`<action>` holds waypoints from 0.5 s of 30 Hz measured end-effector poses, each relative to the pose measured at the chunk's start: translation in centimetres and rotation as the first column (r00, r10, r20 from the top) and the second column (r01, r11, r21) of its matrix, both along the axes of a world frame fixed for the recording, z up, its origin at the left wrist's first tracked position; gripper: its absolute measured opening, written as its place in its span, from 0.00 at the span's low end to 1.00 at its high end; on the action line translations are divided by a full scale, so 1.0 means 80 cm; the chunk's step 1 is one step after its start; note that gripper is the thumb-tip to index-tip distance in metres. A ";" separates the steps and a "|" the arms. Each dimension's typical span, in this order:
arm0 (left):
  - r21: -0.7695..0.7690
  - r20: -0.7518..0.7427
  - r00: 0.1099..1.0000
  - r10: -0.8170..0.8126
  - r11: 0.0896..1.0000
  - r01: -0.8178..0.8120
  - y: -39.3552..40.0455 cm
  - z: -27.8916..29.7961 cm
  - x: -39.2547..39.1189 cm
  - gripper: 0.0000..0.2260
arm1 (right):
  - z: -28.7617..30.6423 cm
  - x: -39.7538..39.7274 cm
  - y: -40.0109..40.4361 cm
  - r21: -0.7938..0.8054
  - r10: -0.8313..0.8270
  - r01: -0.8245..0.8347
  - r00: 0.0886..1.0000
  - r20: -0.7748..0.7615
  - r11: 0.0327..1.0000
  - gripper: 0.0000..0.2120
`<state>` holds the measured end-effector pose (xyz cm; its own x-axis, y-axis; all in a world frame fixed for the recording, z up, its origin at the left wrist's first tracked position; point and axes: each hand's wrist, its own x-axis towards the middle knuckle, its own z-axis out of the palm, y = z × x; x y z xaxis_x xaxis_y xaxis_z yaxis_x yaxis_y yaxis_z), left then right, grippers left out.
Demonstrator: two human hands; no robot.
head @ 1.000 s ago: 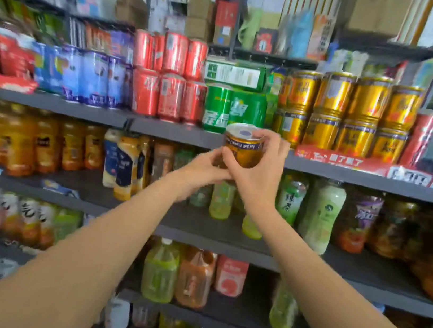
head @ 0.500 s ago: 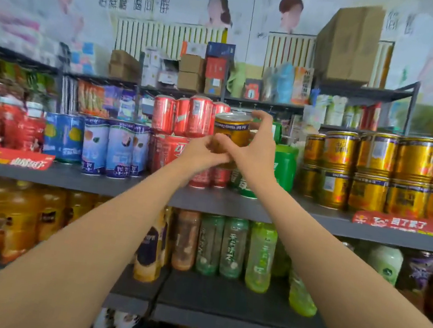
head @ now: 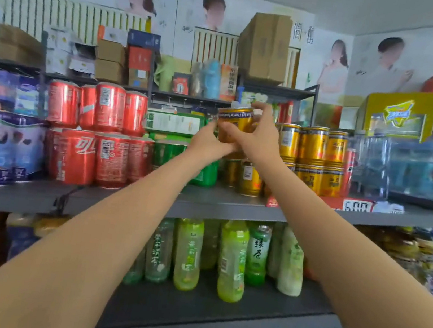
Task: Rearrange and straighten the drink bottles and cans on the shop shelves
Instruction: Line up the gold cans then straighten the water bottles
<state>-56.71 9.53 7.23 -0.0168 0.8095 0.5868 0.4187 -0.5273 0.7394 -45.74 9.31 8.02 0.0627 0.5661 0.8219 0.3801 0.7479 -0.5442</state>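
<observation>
Gold can: I hold one gold can (head: 236,123) with a dark band round its top rim, raised in front of the upper shelf (head: 231,207), above the lower gold cans standing there.
Left hand: my left hand (head: 208,144) cups the can's lower left side, fingers curled round it, arm stretched up and forward.
Right hand: my right hand (head: 256,139) grips the can from the right, thumb across its front, fingers reaching over the top edge, arm extended likewise.
Can tilt: the gold can leans a little to the left.
Stacked gold cans: just right of the gold can, stacked gold cans (head: 312,157) stand in two tiers; three show in the top tier, the lower count is partly hidden by my hand.
Green cans: left of the gold can, green cans (head: 168,154) under a green carton; I cannot count them.
Red cans: further left, red cans (head: 97,136) in two tiers, four above and about four below.
Tea bottles: under the gold can, on the lower shelf (head: 215,319), green tea bottles (head: 232,260), roughly seven visible.
</observation>
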 end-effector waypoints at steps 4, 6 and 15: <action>0.080 0.014 0.999 0.042 0.996 -0.043 0.014 -0.002 0.100 0.20 | 0.003 0.090 0.007 0.020 -0.032 0.032 0.999 0.011 0.999 0.33; 0.128 -0.032 0.997 0.067 0.990 -0.063 0.021 -0.004 0.149 0.23 | -0.001 0.138 0.014 0.049 -0.072 0.072 0.997 -0.004 0.996 0.32; 0.431 -0.320 0.854 0.411 0.866 -0.255 0.044 0.008 0.275 0.21 | 0.012 0.304 0.059 0.116 -0.111 0.134 0.976 -0.187 0.984 0.33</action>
<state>-34.71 13.08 7.85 0.0456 0.5259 0.8494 0.8275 -0.4962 0.2628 -21.41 14.04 8.97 0.2774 0.4365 0.8559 0.3783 0.7693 -0.5149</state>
